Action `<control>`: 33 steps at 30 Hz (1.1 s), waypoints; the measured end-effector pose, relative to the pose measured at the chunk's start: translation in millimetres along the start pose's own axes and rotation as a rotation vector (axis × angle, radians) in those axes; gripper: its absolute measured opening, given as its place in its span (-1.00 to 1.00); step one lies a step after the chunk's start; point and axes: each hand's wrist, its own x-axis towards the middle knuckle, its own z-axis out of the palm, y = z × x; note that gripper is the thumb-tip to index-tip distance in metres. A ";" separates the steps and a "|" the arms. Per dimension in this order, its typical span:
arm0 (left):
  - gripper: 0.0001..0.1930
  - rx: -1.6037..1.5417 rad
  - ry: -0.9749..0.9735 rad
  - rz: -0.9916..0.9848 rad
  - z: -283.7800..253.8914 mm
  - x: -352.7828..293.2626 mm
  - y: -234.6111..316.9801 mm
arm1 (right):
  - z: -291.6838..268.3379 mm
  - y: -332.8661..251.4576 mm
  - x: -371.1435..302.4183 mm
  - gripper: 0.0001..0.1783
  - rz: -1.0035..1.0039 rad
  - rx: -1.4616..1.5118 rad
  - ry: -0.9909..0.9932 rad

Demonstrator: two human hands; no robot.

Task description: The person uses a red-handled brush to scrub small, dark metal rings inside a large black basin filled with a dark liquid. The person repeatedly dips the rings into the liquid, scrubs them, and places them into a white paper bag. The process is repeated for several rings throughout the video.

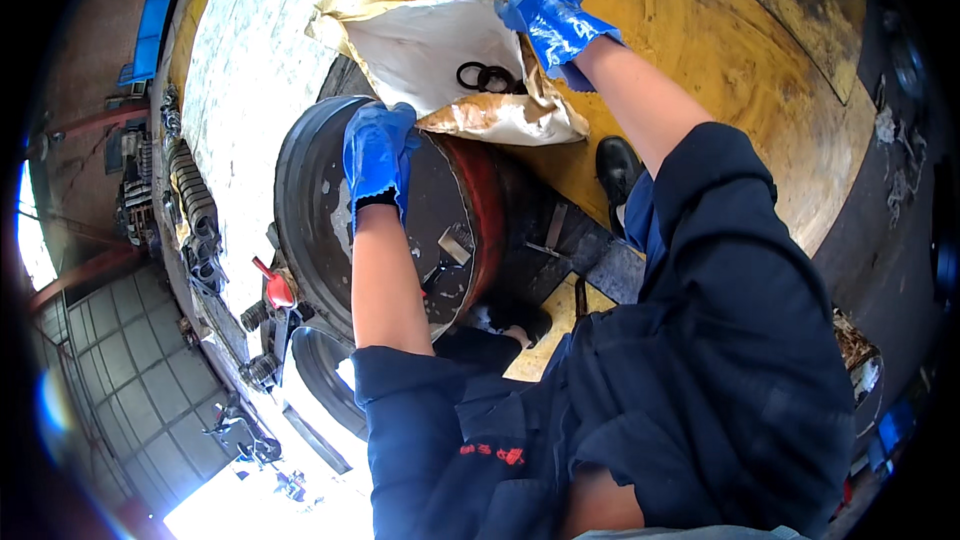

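Two blue-gloved hands work at a pale sack point(415, 50), upper centre of the frame, mouth spread open beside a round dark drum point(303, 190). Right hand point(550, 22): closed on the sack's upper right edge. Left hand point(378, 152): fingers curled at its lower left edge, above the drum; palm side hidden, so cannot tell whether it pinches the material. Black rings point(481, 78) lie inside the sack, toward its right side.

Handling, judged: sack light and limp, creasing readily, perhaps prone to tearing along the brown-stained fold; smooth gloves may slip on it. Best hold: bunched edge at opposite corners. Rings probably firm, easily hooked through their centres.
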 end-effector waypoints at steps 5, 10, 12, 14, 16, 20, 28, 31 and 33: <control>-0.63 0.291 0.177 0.054 5.4 -7.8 26.0 | -8.4 3.5 -1.8 -0.33 -0.070 0.286 -0.031; -0.58 0.279 0.170 0.048 -2.0 -1.1 8.0 | -8.7 -9.3 -8.2 -0.41 -0.214 0.332 0.094; -0.56 0.130 0.147 0.064 -1.5 -7.2 4.0 | -9.2 -15.1 -13.5 -0.51 -0.271 0.361 0.165; -0.57 0.183 0.155 0.082 -2.5 -9.6 7.1 | -12.8 -18.5 -15.1 -0.50 -0.223 0.336 0.123; -0.57 0.238 0.169 0.093 -6.7 -12.6 1.5 | -18.4 -27.0 -16.2 -0.50 -0.184 0.296 0.073; -0.59 0.206 0.169 0.201 -21.8 -29.7 -14.8 | -25.1 -33.7 -27.7 -0.51 -0.158 0.313 0.051; -0.62 -0.067 0.303 0.035 -64.0 -129.7 -45.8 | -42.4 -73.2 -111.6 -0.61 -0.349 0.411 0.162; -0.68 -0.227 0.330 -0.079 -69.7 -166.7 -88.6 | -30.4 -86.7 -139.7 -0.65 -0.458 0.366 0.159; -0.72 -0.260 0.354 -0.139 -71.6 -197.4 -124.8 | -8.9 -100.7 -167.1 -0.65 -0.516 0.335 0.126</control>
